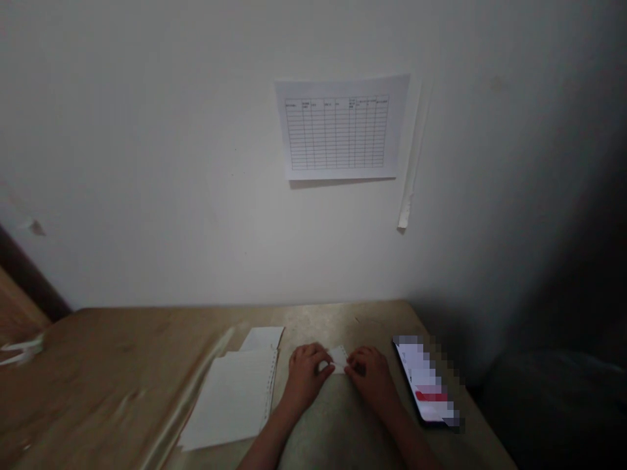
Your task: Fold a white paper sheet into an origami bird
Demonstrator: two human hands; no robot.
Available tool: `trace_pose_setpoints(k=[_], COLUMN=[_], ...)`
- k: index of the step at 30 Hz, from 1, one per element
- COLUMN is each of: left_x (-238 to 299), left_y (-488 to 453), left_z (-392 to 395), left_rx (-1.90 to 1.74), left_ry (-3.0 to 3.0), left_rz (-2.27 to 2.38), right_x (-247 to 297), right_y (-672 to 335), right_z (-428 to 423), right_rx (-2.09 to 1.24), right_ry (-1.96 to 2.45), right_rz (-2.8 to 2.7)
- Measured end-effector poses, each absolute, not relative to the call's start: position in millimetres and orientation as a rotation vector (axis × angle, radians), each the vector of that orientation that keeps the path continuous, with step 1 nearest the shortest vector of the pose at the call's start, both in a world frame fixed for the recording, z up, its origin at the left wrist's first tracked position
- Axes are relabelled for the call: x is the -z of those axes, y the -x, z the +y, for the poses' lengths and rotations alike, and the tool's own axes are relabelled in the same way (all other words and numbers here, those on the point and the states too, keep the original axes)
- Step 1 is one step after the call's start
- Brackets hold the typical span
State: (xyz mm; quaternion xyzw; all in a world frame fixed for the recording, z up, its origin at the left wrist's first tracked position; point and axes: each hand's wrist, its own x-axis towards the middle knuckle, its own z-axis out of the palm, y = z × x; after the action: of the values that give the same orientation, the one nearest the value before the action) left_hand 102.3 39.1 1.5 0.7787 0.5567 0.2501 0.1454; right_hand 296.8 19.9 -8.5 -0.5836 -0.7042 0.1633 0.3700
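Note:
Both hands rest close together on a wooden table (122, 365), pinching a small folded piece of white paper (339, 357) between them. My left hand (307, 373) has its fingers curled onto the paper's left edge. On the right edge, my right hand (371, 374) presses with closed fingers. Most of the paper is hidden under the fingertips.
A stack of lined white sheets (235, 398) lies left of my hands. A phone (425, 385) with a lit screen lies at the right, near the table's edge. A printed grid sheet (340, 130) and a strip of tape (411, 176) hang on the white wall.

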Motion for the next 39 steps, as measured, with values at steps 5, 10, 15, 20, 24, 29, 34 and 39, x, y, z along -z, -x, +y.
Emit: trace_pose_setpoints(k=[5, 10, 15, 20, 24, 29, 34, 39], left_x=[-2.1, -6.2, -6.9, -2.8, -0.8, -1.6, -2.7, -3.7], left_y=[-102.7, -104.2, -105.9, -103.2, -101.7, -103.4, -105.2, -104.8], left_z=[39.7, 40.1, 40.4, 40.6, 41.7, 43.7, 43.9, 43.1], left_rx=[-0.701, -0.638, -0.654, -0.724, -0.737, -0.685, -0.678, -0.682], left_ry=[-2.262, -2.258, -2.231, -2.243, -2.262, -2.245, -2.236, -2.247], left_rz=[1.619, 1.65, 1.648, 1.62, 1.599, 1.662, 1.685, 1.668], right_x=[8.7, 6.6, 6.5, 8.8, 10.6, 13.9, 15.6, 18.4], right_y=[-295.3, -293.8, -295.6, -294.9, -292.8, -291.0, -291.1, -291.1], right_z=[21.4, 20.0, 18.1, 18.0, 18.6, 21.7, 24.1, 26.0], right_rx=[-0.383, -0.378, -0.423, -0.396, -0.349, -0.253, -0.228, -0.209], right_ry=[1.528, 1.535, 1.496, 1.505, 1.552, 1.662, 1.673, 1.671], right_rz=[-1.827, -1.81, -1.805, -1.8, -1.824, -1.848, -1.856, -1.85])
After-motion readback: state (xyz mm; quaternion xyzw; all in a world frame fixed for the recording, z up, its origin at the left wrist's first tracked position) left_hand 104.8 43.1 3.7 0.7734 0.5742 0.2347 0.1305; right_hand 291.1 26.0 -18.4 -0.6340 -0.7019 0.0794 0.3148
